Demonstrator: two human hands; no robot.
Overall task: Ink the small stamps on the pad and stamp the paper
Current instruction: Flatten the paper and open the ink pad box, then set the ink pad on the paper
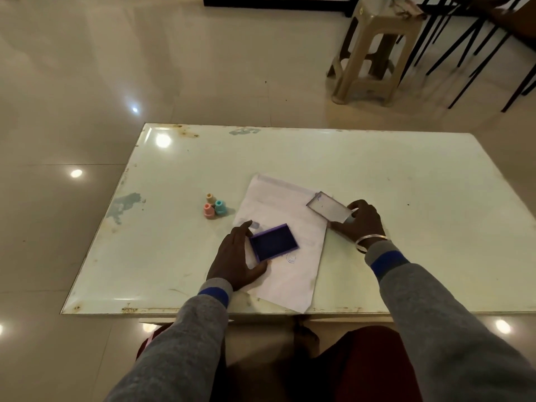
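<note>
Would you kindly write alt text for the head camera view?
The left hand steadies an open purple ink pad on white paper, while the right hand holds its clear lid. Three small pastel stamps stand untouched on the white table.

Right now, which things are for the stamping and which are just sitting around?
For stamping: ink pad held by left hand; clear lid in right hand; paper; three small stamps, untouched.

Just around: plastic stool, black chair legs, cloth on stool.
</note>
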